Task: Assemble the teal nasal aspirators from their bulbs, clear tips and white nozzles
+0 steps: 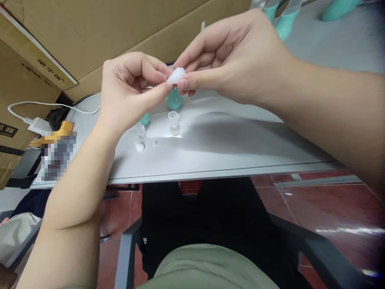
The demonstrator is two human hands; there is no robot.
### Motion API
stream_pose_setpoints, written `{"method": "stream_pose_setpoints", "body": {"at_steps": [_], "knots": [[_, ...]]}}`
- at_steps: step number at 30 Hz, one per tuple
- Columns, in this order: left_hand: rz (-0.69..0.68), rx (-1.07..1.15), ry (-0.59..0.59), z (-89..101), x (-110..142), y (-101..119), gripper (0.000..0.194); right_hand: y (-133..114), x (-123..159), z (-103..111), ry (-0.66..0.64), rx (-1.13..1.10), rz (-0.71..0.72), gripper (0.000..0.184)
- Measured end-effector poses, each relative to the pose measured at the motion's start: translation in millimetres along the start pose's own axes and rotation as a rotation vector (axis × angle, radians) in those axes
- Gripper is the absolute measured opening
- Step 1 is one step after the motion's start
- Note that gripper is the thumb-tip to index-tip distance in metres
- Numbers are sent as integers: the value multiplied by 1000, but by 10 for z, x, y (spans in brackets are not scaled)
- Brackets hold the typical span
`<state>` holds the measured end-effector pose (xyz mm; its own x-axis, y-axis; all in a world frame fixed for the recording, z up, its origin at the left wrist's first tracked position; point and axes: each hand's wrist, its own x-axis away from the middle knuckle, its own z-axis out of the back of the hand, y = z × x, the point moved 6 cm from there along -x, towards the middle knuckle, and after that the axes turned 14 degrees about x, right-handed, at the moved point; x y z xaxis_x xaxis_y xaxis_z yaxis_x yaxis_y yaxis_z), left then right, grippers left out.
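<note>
Both my hands are raised above a grey table [228, 148] and meet over a small white translucent cap [176, 75]. My right hand [228, 60] pinches the cap between thumb and fingers. My left hand [132, 90] is curled, its thumb and forefinger touching the cap's left end. Below the hands on the table stand a teal rounded piece [175, 100], a second teal piece [145, 119], a clear small cup [173, 119] and a few tiny white parts [139, 146].
Large cardboard boxes [99, 36] stand behind the table. A white charger with cable [37, 124] and a yellow tool [61, 130] lie at the left. Teal bottles [285, 20] stand at the far right. My lap and a dark chair [306, 241] are below the table edge.
</note>
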<state>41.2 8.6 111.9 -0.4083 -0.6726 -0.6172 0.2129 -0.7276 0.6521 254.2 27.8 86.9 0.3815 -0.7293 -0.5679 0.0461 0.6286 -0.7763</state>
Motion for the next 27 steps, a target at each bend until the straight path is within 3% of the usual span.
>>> {"method": "stream_pose_setpoints", "body": {"at_steps": [4, 9, 12, 18, 27], "knots": [[149, 68, -84, -27, 47, -19, 46, -64, 13, 27, 42, 91, 107, 27], [298, 13, -146, -24, 52, -159, 55, -135, 71, 44, 150, 145, 206, 22], [322, -20, -145, -33, 59, -162, 55, -170, 100, 36, 176, 279, 227, 13], [276, 13, -18, -93, 135, -95, 54, -168, 94, 45, 147, 378, 225, 7], [301, -29, -45, -117, 117, -33, 54, -124, 56, 23, 130, 232, 179, 25]]}}
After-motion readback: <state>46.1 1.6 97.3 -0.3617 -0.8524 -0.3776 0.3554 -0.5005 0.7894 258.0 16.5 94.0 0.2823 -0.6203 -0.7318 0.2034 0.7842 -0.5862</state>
